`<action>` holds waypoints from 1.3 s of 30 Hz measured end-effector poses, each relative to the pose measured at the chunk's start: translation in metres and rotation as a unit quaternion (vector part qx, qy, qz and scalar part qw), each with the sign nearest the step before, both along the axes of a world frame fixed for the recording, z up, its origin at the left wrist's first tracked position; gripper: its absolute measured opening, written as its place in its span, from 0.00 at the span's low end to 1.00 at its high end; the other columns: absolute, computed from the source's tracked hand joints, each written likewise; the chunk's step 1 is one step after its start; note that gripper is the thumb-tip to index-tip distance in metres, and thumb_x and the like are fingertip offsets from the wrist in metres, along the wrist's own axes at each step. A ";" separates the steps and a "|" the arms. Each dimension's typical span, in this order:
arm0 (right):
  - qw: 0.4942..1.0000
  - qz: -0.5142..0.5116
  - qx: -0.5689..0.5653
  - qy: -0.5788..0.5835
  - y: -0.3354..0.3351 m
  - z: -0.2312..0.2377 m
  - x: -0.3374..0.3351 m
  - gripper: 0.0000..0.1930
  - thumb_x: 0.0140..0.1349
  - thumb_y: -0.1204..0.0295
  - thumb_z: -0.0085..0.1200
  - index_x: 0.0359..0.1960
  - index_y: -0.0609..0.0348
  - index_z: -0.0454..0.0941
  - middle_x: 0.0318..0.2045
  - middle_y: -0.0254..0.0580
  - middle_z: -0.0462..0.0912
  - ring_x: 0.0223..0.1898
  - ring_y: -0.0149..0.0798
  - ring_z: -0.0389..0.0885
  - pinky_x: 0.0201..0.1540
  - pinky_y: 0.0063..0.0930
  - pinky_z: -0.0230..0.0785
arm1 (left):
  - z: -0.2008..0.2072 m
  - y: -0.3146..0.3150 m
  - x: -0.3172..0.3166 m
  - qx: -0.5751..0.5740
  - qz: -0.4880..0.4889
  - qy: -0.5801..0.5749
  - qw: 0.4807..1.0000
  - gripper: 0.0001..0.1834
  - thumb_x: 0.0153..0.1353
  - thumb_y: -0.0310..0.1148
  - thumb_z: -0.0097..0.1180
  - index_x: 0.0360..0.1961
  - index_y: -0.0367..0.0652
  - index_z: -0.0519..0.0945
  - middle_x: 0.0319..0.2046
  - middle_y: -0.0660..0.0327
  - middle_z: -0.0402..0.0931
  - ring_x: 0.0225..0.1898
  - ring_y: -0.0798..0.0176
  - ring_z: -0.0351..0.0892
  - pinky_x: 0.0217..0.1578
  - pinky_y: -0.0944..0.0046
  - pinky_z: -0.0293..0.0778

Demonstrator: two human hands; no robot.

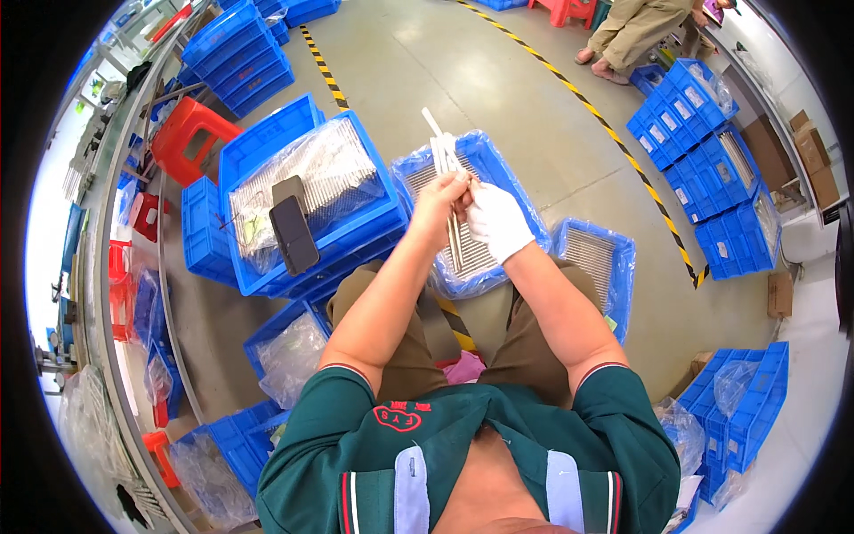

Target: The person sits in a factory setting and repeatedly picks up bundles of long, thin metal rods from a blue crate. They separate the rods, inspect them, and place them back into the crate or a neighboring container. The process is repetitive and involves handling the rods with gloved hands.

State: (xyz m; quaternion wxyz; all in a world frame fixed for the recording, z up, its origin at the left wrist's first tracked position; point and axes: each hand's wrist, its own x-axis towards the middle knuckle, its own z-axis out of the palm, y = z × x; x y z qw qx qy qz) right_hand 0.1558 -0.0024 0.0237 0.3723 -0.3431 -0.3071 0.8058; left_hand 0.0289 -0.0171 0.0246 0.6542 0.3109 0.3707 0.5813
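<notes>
My bare left hand [438, 206] is closed round a small bunch of thin, pale metal rods [445, 157], which fan out past the fingers. Against it, my right hand [498, 221] in a white glove has its fingers pinched together at the same bunch; its fingertips are partly hidden. Both hands are above a blue bin [525, 198] lined with clear plastic, where more rods [470, 258] lie side by side. One rod sticks up at a slant beyond the hands.
At the left, stacked blue bins [378, 233] hold rows of rods under plastic, with two dark phones [292, 233] on top. Another rod-filled bin [623, 298] sits at the right. A red stool [182, 133], more bin stacks [698, 169] and a seated person [636, 40] are farther off.
</notes>
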 end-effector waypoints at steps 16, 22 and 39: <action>0.984 0.070 0.110 -0.123 0.023 0.008 0.013 0.16 0.65 0.58 0.47 0.25 0.55 0.72 0.13 0.31 0.68 0.12 0.29 0.62 0.14 0.23 0.53 | 0.002 -0.003 0.001 -0.019 0.034 0.041 0.998 0.12 0.66 0.40 0.49 0.29 0.46 0.74 0.17 0.73 0.63 0.16 0.79 0.57 0.15 0.76 0.55; 0.862 -0.004 0.347 -0.370 0.060 -0.004 0.018 0.20 0.62 0.54 0.50 0.27 0.60 0.77 0.24 0.45 0.78 0.28 0.40 0.76 0.33 0.33 0.67 | -0.011 -0.008 0.005 -0.052 -0.047 0.169 0.983 0.12 0.65 0.40 0.50 0.31 0.42 0.76 0.20 0.73 0.64 0.19 0.79 0.60 0.17 0.77 0.59; 0.942 -0.039 0.180 -0.280 0.044 0.015 0.040 0.17 0.63 0.59 0.49 0.22 0.56 0.77 0.15 0.28 0.72 0.13 0.24 0.65 0.15 0.18 0.55 | -0.026 0.003 0.001 -0.021 -0.166 -0.160 0.973 0.14 0.63 0.41 0.53 0.34 0.39 0.77 0.35 0.56 0.78 0.38 0.57 0.81 0.39 0.53 0.80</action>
